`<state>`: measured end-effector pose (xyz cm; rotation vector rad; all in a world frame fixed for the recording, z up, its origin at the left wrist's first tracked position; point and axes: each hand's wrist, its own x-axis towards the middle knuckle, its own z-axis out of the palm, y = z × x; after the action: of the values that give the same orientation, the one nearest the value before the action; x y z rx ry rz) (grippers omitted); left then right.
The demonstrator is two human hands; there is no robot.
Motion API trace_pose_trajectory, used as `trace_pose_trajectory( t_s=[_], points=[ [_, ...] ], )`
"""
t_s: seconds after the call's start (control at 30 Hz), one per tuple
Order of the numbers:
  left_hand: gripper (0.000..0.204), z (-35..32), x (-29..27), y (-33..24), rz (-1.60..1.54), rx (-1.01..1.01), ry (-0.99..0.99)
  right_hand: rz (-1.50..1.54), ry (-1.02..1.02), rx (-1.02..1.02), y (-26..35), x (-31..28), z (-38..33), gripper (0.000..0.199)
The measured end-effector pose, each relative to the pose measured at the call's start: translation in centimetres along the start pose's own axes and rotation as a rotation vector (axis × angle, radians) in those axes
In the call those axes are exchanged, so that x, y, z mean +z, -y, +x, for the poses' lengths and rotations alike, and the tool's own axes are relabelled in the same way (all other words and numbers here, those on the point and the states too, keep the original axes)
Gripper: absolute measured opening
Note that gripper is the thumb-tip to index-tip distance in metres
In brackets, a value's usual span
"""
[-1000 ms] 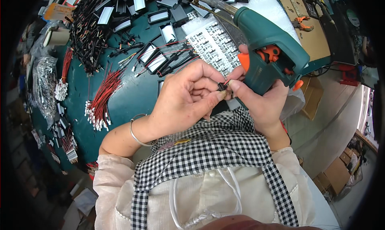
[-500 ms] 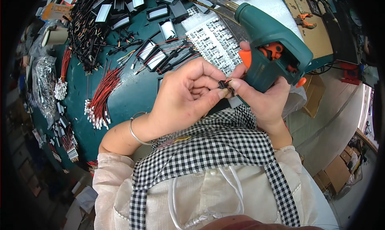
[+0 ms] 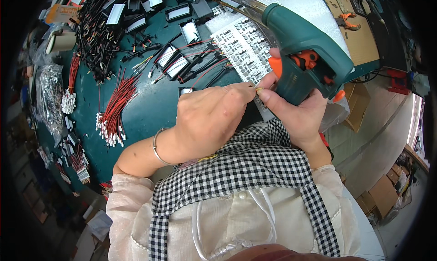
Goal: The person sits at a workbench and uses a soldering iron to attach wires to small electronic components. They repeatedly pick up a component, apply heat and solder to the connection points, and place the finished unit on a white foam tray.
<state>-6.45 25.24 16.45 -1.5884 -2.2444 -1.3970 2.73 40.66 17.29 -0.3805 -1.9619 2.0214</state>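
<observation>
Right hand (image 3: 296,115): grasping green gun-shaped tool (image 3: 309,42) by desk's (image 3: 145,111) near-right corner | left hand (image 3: 209,113): curled, pinch hidden | risk: loosened right grip may drop tool

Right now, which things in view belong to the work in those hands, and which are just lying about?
In hand:
- right hand, holding the green tool
- left hand, at the right's fingertips; anything pinched there is too hidden to name

Apparently lying about:
- red wires with white ends
- black cable pile
- white circuit-board panel
- orange-handled pliers
</observation>
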Motion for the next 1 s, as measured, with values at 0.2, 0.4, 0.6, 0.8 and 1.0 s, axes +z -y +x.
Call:
trace_pose_trajectory(
  t_s=[0.2,0.4,0.6,0.8,1.0],
  points=[
    [0.023,-0.2,0.6,0.4,-0.151,-0.015,-0.026,0.056,-0.082,0.025,-0.4,0.4,-0.5,0.054],
    [0.018,-0.1,0.5,-0.7,-0.796,-0.620,0.100,0.040,-0.102,0.086,0.0,0.4,-0.4,0.053],
    [0.020,-0.5,0.9,-0.8,-0.767,-0.618,0.043,0.050,-0.099,0.037,-1.1,0.2,-0.5,0.055],
    [0.019,-0.6,1.4,-1.0,-0.945,-0.651,-0.019,0.111,-0.117,0.016,-0.9,0.7,-0.6,0.053],
    [0.020,-0.5,1.6,-0.5,-1.140,-0.763,0.001,-0.293,-0.037,-0.148,-1.5,0.1,-0.9,0.047]
  ],
)
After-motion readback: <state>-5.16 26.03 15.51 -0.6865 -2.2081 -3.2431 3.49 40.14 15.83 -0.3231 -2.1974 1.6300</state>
